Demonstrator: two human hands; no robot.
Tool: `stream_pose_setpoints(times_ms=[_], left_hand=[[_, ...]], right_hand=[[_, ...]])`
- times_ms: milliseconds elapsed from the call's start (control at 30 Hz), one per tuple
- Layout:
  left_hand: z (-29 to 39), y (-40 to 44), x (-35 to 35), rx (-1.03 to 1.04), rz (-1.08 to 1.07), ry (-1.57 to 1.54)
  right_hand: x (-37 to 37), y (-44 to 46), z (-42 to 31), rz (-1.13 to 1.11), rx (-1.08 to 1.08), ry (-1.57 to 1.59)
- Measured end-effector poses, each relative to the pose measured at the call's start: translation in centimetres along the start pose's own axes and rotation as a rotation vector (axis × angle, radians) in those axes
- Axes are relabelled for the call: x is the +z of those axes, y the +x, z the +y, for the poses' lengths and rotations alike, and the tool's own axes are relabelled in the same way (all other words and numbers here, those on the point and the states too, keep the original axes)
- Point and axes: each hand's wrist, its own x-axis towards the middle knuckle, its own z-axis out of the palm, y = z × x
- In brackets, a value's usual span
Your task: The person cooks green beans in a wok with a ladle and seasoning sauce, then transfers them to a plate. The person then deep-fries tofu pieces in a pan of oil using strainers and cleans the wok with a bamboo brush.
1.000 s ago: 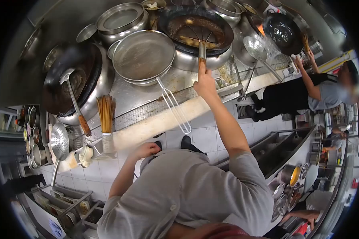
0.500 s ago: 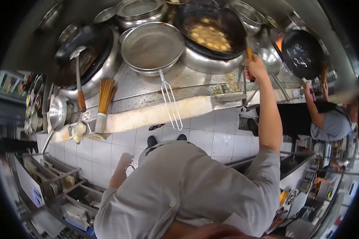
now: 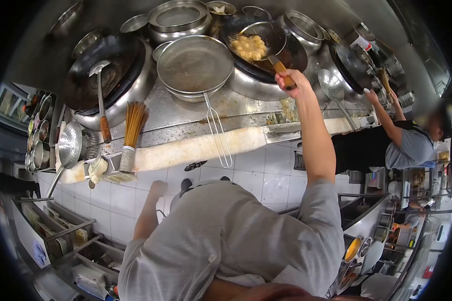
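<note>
My right hand (image 3: 294, 83) is closed round the wooden handle of a round wire-rimmed skimmer (image 3: 272, 37). The skimmer lies tilted in the mouth of a black wok (image 3: 299, 55) that holds dark oil. Golden fried pieces (image 3: 250, 47) are heaped at the skimmer's left side; how many rest in it I cannot tell. My left hand (image 3: 158, 189) hangs low at my left side, over the floor and away from the counter. Its fingers look curled in, with nothing visible in them. Left of the wok, a long-handled mesh strainer (image 3: 196, 65) sits on a metal pot.
Another wok (image 3: 88, 88) at left holds a ladle (image 3: 99, 83). A bamboo brush (image 3: 131, 128) and a perforated skimmer (image 3: 72, 145) stand at the counter edge, a second perforated skimmer (image 3: 331, 84) lies right. A co-worker (image 3: 409, 145) handles a wok at far right.
My right hand has moved left and the skimmer has come up with the golden pieces gathered. My left hand has risen slightly. The co-worker's wok has tilted and shifted.
</note>
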Motion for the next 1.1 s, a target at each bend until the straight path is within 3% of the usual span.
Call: stream_pose_setpoints(times_ms=[100, 233, 333, 433, 567, 600, 700, 800, 933, 1033, 1067, 1100], left_hand=[[-1.5, -0.9, -0.8, -0.07, -0.009, 0.048], [-5.4, -2.1, -1.5, -0.27, -0.001, 0.064], [-16.1, 3.3, -3.0, 0.06, -0.13, 0.386], [-16.2, 3.6, -3.9, 0.094, -0.133, 0.448], [-6.2, -1.3, -4.4, -0.219, -0.016, -0.048], [-4.2, -1.9, -4.4, -0.203, 0.014, -0.063], [-5.1, 0.6, -5.4, -0.055, -0.065, -0.13], [-7.4, 3.6, -6.0, 0.158, -0.141, 0.134], [-4.1, 1.4, -6.6, -0.214, -0.018, 0.072], [-8.2, 1.5, -7.4, -0.13, -0.003, -0.159], [-10.9, 2.4, -7.5, -0.052, -0.034, 0.006], [-11.0, 1.4, -6.7, -0.16, 0.039, -0.091]], right_hand=[[0.3, -3.6, 1.7, -0.047, -0.299, -0.288], [1.3, -5.2, 2.9, 0.117, -0.474, -0.467], [2.1, -5.6, 3.3, 0.18, -0.553, -0.497], [3.5, -6.6, 3.5, 0.277, -0.596, -0.534], [3.6, -7.1, 2.5, 0.214, -0.564, -0.403], [3.9, -7.6, 2.0, 0.183, -0.53, -0.353], [3.7, -7.9, 0.5, 0.072, -0.409, -0.202], [3.5, -8.0, -1.3, -0.029, -0.251, 0.023], [6.2, -7.6, -4.3, -0.041, -0.21, 0.026], [9.2, -4.1, -7.6, 0.022, -0.271, -0.106], [11.1, -3.1, -8.4, 0.059, -0.349, -0.184], [12.6, -1.4, -9.4, 0.078, -0.415, -0.26]])
